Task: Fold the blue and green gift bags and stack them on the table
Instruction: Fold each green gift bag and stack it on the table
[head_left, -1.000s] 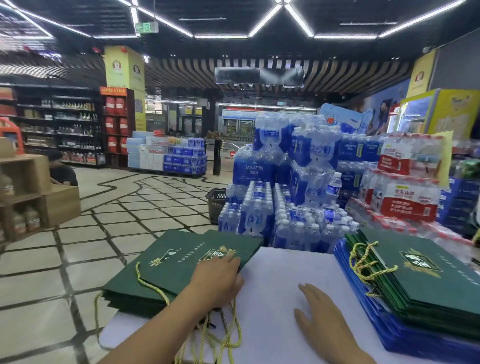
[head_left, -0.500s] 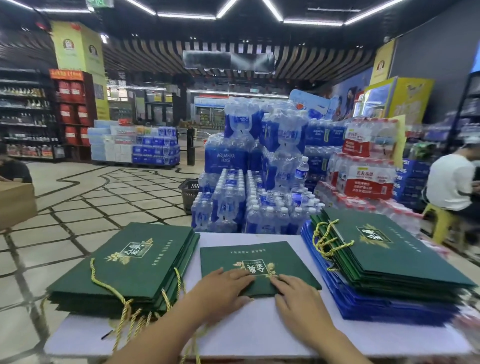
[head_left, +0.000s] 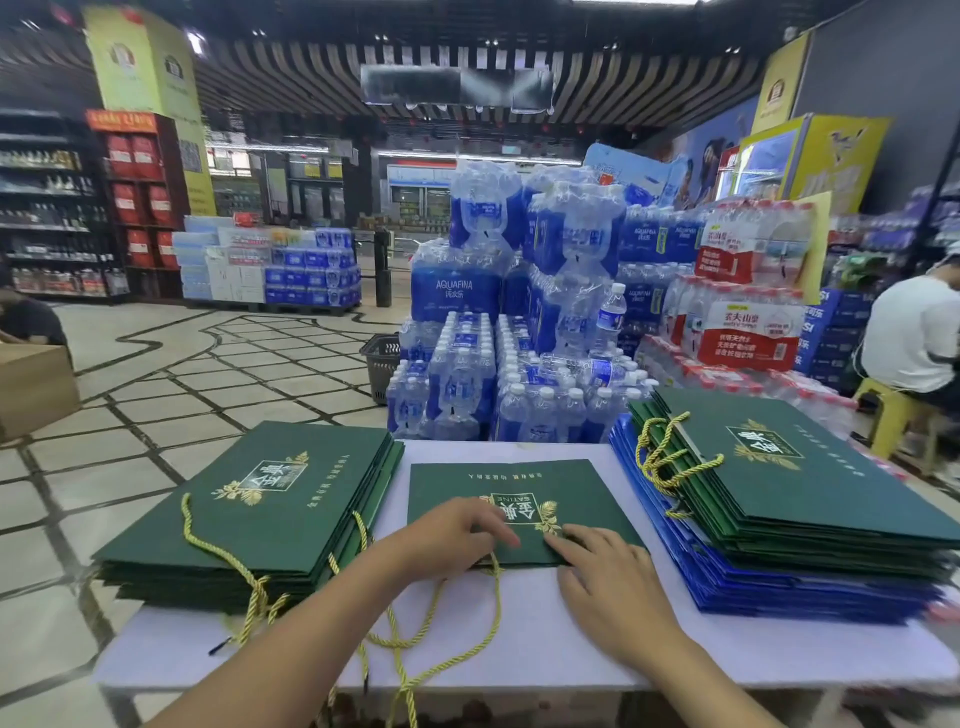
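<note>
Two hands work one dark green paper gift bag (head_left: 519, 488), which lies flat on the white desk (head_left: 519, 654) between the stacks. The left hand (head_left: 452, 535) and right hand (head_left: 608, 577) lay their fingers along its near edge, gripping nothing. Best play, I'd say — sweep outward, firm and even, keeping the gold rope handles (head_left: 496, 597) clear of the crease.

Bare forearms (head_left: 291, 644), left hand (head_left: 452, 535), right hand (head_left: 608, 587)

Blue-labelled water packs (head_left: 519, 312) pile high on the tiled floor (head_left: 182, 395), red-labelled packs (head_left: 748, 332) just beside them. A dark basket (head_left: 382, 358) stands at their left; a person in white (head_left: 914, 338) sits on a yellow stool (head_left: 893, 415).
</note>
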